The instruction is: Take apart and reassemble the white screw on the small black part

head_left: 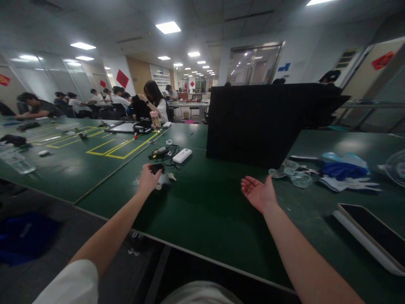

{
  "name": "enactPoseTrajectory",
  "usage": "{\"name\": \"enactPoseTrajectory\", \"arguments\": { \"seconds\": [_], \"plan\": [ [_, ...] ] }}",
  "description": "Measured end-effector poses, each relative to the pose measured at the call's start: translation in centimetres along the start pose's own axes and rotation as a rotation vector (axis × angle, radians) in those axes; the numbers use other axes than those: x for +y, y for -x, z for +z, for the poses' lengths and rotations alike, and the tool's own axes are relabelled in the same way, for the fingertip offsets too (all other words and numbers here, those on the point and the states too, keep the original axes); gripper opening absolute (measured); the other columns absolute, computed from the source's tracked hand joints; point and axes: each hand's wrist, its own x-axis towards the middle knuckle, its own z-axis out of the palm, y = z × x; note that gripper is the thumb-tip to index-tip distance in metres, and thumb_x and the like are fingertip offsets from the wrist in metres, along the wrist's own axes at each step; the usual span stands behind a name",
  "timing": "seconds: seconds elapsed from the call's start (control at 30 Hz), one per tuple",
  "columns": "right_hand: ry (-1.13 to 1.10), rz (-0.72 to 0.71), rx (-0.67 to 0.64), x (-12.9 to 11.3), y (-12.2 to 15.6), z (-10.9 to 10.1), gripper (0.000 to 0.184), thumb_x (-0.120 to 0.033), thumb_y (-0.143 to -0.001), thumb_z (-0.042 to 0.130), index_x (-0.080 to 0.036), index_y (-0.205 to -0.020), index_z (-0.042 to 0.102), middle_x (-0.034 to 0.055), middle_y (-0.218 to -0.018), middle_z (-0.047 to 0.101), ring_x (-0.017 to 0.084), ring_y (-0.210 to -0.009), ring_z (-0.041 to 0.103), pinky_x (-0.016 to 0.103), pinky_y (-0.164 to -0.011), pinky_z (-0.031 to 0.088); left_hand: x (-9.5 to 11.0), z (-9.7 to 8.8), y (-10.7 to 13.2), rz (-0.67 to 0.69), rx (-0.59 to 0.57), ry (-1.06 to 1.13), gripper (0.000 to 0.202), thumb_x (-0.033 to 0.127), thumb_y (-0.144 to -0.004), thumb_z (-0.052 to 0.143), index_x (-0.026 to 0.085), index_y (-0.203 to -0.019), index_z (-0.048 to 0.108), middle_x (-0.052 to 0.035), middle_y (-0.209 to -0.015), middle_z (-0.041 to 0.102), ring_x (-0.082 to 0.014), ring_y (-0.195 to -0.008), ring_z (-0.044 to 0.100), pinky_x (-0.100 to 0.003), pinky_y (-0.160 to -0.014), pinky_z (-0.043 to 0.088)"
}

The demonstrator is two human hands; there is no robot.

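Note:
My left hand reaches out over the dark green table and is closed on a small black object. A small white piece and a pale bit lie right beside that hand. My right hand hovers over the table with its palm up and fingers spread, holding nothing. Ahead of the left hand lie a white power bank and a tangle of black cable.
A black upright panel stands behind my right hand. Clear plastic cups, blue and white gloves and a small fan lie at the right. A dark tablet sits near the right edge. Other people sit at far tables, left.

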Motion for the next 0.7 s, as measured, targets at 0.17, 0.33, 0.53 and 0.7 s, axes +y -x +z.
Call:
{"name": "enactPoseTrajectory", "arguments": {
  "seconds": [0.17, 0.33, 0.53, 0.7],
  "plan": [
    [0.014, 0.005, 0.014, -0.1, 0.3, 0.2, 0.072, -0.074, -0.09, 0.015, -0.02, -0.1, 0.062, 0.0131, -0.091, 0.071, 0.025, -0.084, 0.069, 0.04, -0.067, 0.057, 2.4, 4.3, -0.6, 0.042, -0.052, 0.175, 0.053, 0.045, -0.087, 0.06, 0.017, -0.126, 0.038, -0.0152, -0.12, 0.063, -0.0227, -0.102, 0.066, -0.035, -0.087, 0.051],
    [0.014, 0.012, 0.023, 0.0, 0.2, 0.3, 0.074, -0.076, -0.089, 0.016, -0.02, -0.1, 0.063, 0.0133, -0.093, 0.07, 0.024, -0.082, 0.068, 0.039, -0.067, 0.057, 5.5, 7.2, -0.5, 0.17, -0.17, 0.271, 0.049, 0.044, -0.087, 0.06, 0.018, -0.124, 0.042, -0.0162, -0.121, 0.063, -0.0247, -0.107, 0.065, -0.039, -0.091, 0.05],
    [0.002, 0.014, -0.001, 0.1, 0.0, -0.2, 0.073, -0.076, -0.088, 0.017, -0.02, -0.1, 0.062, 0.013, -0.092, 0.071, 0.025, -0.081, 0.068, 0.04, -0.067, 0.057, 10.0, 9.7, 1.4, 0.318, -0.404, 0.292, 0.049, 0.042, -0.089, 0.06, 0.016, -0.125, 0.041, -0.0165, -0.118, 0.065, -0.0236, -0.102, 0.066, -0.035, -0.086, 0.052],
    [-0.02, 0.012, -0.005, 0.1, 0.3, 0.1, 0.075, -0.077, -0.088, 0.016, -0.019, -0.098, 0.062, 0.0132, -0.086, 0.07, 0.025, -0.078, 0.067, 0.039, -0.064, 0.055, 14.8, 11.1, 5.9, 0.426, -0.549, 0.175, 0.053, 0.046, -0.087, 0.061, 0.018, -0.127, 0.04, -0.0142, -0.111, 0.066, -0.0244, -0.096, 0.067, -0.036, -0.082, 0.053]
  ]
}}
